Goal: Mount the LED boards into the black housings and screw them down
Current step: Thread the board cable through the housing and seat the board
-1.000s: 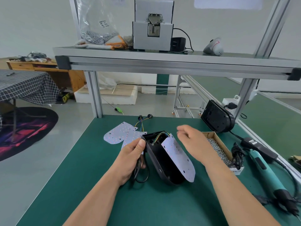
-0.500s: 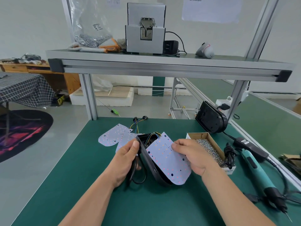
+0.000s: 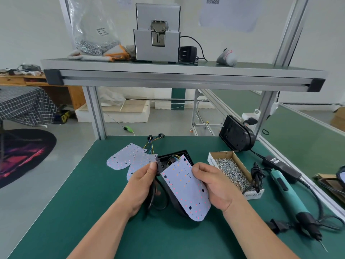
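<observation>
A black housing [image 3: 168,159] lies on the green table [image 3: 93,212] in front of me. My left hand [image 3: 141,182] grips its left rim and a black cable. A white LED board [image 3: 184,189] with coloured wires lies tilted over the housing's opening. My right hand [image 3: 212,186] holds the board's right edge, thumb on its upper face. Two more LED boards [image 3: 125,156] lie flat behind my left hand. A second black housing [image 3: 236,133] leans against the frame post at the back right.
A cardboard box of screws [image 3: 233,171] sits just right of my right hand. A teal electric screwdriver [image 3: 289,195] with its cable and power adapter lies along the table's right edge. An overhead shelf [image 3: 177,75] carries a screw feeder and a bag of screws.
My right hand came down from above the housing and took hold of the LED board. The board has tipped from standing on edge to lying over the housing's opening. My left hand stayed put.
</observation>
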The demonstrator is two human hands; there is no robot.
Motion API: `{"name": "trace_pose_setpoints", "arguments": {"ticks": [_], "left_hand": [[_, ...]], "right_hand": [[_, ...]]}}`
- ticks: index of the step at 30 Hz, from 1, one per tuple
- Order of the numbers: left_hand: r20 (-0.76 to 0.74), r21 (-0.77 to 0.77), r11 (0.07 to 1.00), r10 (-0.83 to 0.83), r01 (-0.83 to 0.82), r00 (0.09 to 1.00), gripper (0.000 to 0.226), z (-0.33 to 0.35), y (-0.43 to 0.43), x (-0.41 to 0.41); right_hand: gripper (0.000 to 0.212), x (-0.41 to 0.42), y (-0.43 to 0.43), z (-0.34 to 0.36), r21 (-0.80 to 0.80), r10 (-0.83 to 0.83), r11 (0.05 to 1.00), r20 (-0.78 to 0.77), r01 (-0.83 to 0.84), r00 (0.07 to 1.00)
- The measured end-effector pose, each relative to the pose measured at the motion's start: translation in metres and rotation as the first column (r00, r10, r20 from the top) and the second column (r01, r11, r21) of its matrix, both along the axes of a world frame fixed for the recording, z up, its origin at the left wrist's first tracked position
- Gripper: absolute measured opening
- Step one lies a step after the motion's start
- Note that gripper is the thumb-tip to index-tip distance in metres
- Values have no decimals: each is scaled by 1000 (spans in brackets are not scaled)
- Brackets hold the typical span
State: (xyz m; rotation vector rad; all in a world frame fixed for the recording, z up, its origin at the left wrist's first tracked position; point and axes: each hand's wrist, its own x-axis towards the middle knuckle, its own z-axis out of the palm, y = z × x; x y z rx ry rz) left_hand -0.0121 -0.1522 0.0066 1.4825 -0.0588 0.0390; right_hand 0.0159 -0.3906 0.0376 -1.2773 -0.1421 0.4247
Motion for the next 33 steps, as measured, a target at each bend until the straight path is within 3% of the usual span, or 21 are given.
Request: {"name": "trace_pose_setpoints", "arguments": {"ticks": [8,16,20,23,27,33], "left_hand": [[-40,41,998,42,-41,998,59,1,2,1],[33,93,992,84,-86,996,22,0,-6,2],[101,158,975,139,-154,985,29,-3,-8,3],[112,156,976,132,-149,985,16,-3,-9,2],[65,114,990,72,-79,995,49,0,-10,1],[62,137,990,-30,21,998,39,7,-10,-4]], "right_hand": [[6,0,0,0,9,-71,997,-32,71,997],[17,0,4,-4,22,-216,976,-76,218,973],[20,0,8,-8,-18,-299,954,-39,299,953],[22,-3,12,-11,-90,-348,933,7,347,937],[24,-7,19,-11,-131,-393,909,56,397,918],[18,-11,25,-9,-66,-515,851,92,521,852]]}}
